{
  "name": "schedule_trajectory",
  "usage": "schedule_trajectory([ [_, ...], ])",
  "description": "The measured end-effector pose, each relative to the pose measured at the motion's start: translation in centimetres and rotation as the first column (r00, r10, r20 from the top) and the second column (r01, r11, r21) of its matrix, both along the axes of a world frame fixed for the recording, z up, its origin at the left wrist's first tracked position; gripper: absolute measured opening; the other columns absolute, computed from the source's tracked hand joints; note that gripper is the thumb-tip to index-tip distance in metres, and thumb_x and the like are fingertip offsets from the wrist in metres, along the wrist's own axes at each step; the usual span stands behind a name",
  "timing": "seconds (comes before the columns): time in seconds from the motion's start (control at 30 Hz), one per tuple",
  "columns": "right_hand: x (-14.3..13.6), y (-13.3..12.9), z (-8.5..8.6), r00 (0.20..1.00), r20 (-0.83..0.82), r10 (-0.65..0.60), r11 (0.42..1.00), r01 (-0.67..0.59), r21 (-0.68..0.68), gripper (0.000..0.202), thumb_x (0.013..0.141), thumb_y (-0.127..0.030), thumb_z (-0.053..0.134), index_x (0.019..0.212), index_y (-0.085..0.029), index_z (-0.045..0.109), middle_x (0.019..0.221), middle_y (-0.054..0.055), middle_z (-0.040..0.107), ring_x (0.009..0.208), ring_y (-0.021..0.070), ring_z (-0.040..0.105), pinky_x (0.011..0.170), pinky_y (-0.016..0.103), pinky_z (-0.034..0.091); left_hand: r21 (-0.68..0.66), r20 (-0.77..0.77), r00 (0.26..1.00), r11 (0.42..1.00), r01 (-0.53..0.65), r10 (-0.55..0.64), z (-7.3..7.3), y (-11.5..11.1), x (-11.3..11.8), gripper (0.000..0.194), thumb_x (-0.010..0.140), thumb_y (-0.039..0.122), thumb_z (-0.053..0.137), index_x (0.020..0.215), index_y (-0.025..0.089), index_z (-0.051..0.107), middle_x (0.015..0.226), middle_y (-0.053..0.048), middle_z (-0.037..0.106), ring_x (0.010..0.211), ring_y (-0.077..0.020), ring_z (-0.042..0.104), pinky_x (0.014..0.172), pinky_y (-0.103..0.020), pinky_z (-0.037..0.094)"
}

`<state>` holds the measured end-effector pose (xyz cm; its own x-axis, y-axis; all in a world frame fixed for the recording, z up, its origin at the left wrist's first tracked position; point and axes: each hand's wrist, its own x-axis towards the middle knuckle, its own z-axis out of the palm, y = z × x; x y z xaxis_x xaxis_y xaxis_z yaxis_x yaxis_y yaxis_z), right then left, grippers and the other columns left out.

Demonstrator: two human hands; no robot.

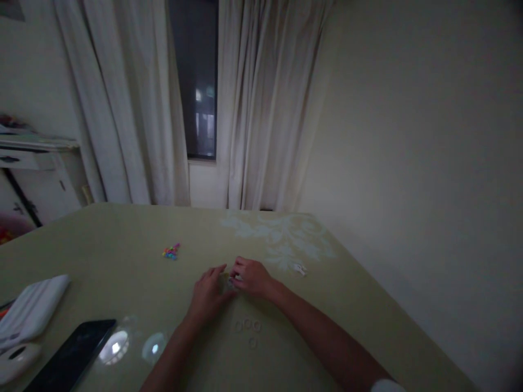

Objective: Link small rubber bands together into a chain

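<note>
My left hand [207, 294] rests on the table with its fingers and thumb apart, curved around the left side of a tiny pale, partly yellowish object [226, 280]. From the right, my right hand [252, 277] reaches to the same spot, its fingertips closed in a pinch. What sits in that pinch is too small and hidden to name. Closer to me, between my forearms, lie several thin pale rings [247, 324]. Beyond my left hand is a little heap of bright multicoloured pieces [170, 251]. A small white object [300, 269] lies to the right of my right hand.
The pale green table [134, 234] has a white floral pattern at its far right. A dark phone [73, 354], a white ribbed case [35, 310] and a white rounded device [18, 359] lie at the left. Curtains [269, 109] and a wall stand behind.
</note>
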<state>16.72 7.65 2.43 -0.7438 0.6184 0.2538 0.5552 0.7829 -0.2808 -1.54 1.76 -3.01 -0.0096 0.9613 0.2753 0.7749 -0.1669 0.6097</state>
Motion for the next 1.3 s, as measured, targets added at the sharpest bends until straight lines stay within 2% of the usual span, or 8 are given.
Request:
schedule_trajectory([
  [0.37,0.1,1.5,0.4,0.974,0.101,0.201,0.977,-0.192,-0.091,0.016,0.085,-0.01,0.073,0.082,-0.025,0.079,0.087,0.0,0.068,0.076,0.0157,0.059,0.067,0.024,0.043,-0.059,-0.057,0.998,0.998,-0.017,0.013,0.3,-0.5,0.8,0.061,0.084,0.031,0.07,0.141,0.013,0.057,0.135,-0.018,0.066,0.124,-0.032,0.063,0.104,-0.04,0.046],
  [0.5,2.2,-0.3,0.8,0.996,-0.045,0.079,0.992,-0.083,-0.092,0.012,0.092,-0.017,0.072,0.095,-0.024,0.081,0.091,0.003,0.067,0.079,0.0161,0.06,0.072,0.025,0.045,-0.022,-0.115,0.991,0.998,-0.064,0.061,1.5,-1.5,1.4,0.061,0.084,0.024,0.068,0.142,0.012,0.054,0.142,-0.019,0.061,0.13,-0.0333,0.057,0.108,-0.041,0.044],
  [0.6,5.1,-3.1,0.1,0.968,-0.242,-0.068,0.98,0.019,-0.2,0.008,0.093,-0.019,0.074,0.096,-0.021,0.081,0.091,0.003,0.066,0.081,0.0156,0.062,0.073,0.025,0.046,-0.012,-0.166,0.984,0.997,-0.073,0.07,3.2,-3.0,2.0,0.049,0.083,0.019,0.068,0.131,0.015,0.062,0.138,-0.017,0.063,0.128,-0.0326,0.058,0.107,-0.041,0.044],
  [0.7,7.3,-6.2,-1.1,0.965,-0.237,-0.112,0.938,0.023,-0.347,0.003,0.09,-0.023,0.078,0.092,-0.021,0.08,0.091,0.002,0.067,0.074,0.0141,0.062,0.07,0.024,0.046,-0.249,-0.168,0.977,0.965,0.086,-0.13,4.3,-4.6,2.5,0.018,0.086,0.017,0.063,0.1,0.021,0.072,0.11,-0.01,0.074,0.104,-0.0278,0.069,0.088,-0.034,0.048],
  [0.83,7.6,-8.3,-2.4,0.978,-0.169,-0.12,0.931,0.052,-0.362,0.016,0.085,-0.023,0.082,0.1,-0.022,0.077,0.097,0.002,0.07,0.08,0.0168,0.064,0.073,0.026,0.046,-0.4,-0.2,0.946,0.903,0.158,-0.254,3.9,-5.9,2.7,0.021,0.082,0.011,0.055,0.087,0.022,0.072,0.094,-0.008,0.075,0.091,-0.0269,0.07,0.078,-0.033,0.043],
  [1.0,6.5,-8.9,-3.0,0.992,-0.084,-0.097,0.949,0.067,-0.309,0.002,0.087,-0.019,0.073,0.088,-0.021,0.073,0.087,0.002,0.071,0.074,0.0171,0.062,0.068,0.025,0.041,-0.422,-0.178,0.938,0.884,0.2,-0.297,3.1,-6.0,2.1,0.017,0.084,0.015,0.051,0.084,0.021,0.067,0.093,-0.007,0.073,0.089,-0.0241,0.068,0.077,-0.03,0.042],
  [1.17,7.1,-8.5,-2.6,0.994,-0.035,-0.101,0.979,0.093,-0.182,0.005,0.087,-0.02,0.069,0.09,-0.019,0.067,0.087,0.004,0.069,0.069,0.0168,0.057,0.064,0.026,0.038,-0.415,-0.151,0.936,0.879,0.232,-0.319,2.8,-5.7,1.1,0.009,0.082,0.021,0.054,0.084,0.02,0.063,0.09,-0.006,0.072,0.084,-0.0227,0.066,0.074,-0.029,0.042],
  [1.3,9.9,-5.4,-1.7,0.935,-0.223,-0.275,0.926,0.195,-0.324,0.004,0.088,-0.015,0.066,0.09,-0.017,0.067,0.085,0.003,0.069,0.072,0.0156,0.059,0.065,0.024,0.041,-0.451,-0.055,0.954,0.86,0.238,-0.294,2.9,-5.2,0.5,0.014,0.08,0.026,0.059,0.089,0.02,0.067,0.085,-0.005,0.074,0.079,-0.0235,0.068,0.069,-0.028,0.042],
])
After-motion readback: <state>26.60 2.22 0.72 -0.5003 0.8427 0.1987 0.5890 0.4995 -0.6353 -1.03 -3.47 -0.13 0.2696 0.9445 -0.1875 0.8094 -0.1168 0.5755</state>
